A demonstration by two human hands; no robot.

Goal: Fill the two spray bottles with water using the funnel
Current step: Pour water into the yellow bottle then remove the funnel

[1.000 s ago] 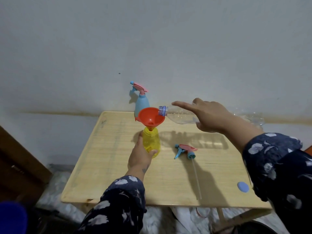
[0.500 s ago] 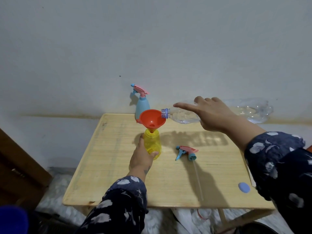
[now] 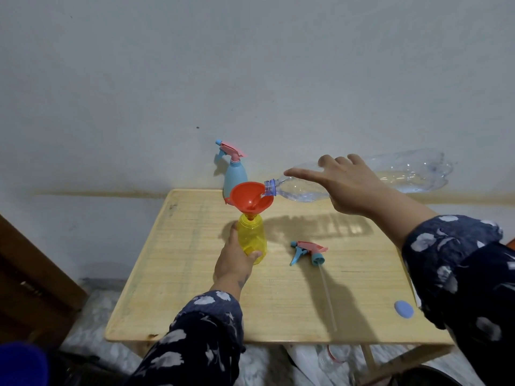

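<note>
Near the front right corner of the wooden table [image 3: 172, 302] lies a small blue cap [image 3: 403, 309], flat on the surface and apart from everything else. Just beyond it, toward the middle of the table, a loose spray head [image 3: 308, 251] with a pink top and blue trigger lies on its side, its thin clear dip tube [image 3: 328, 296] running back toward the front edge. Left of that, around the table's centre, the left hand [image 3: 232, 263] grips the lower body of the yellow spray bottle [image 3: 252, 238], thumb curled across its front, holding it upright on the surface. An orange funnel [image 3: 250, 196] sits in the bottle's open neck, tilted a little. Above the table's right half, the right hand [image 3: 344, 188] holds a clear plastic water bottle [image 3: 412, 175] lying almost level, fingers wrapped over its body with the index finger stretched along it toward the neck; the open mouth rests at the funnel's rim and water runs from it into the funnel. At the far edge, close to the wall, stands the blue spray bottle [image 3: 234, 176] with its pink and blue spray head fitted, directly behind the funnel.
</note>
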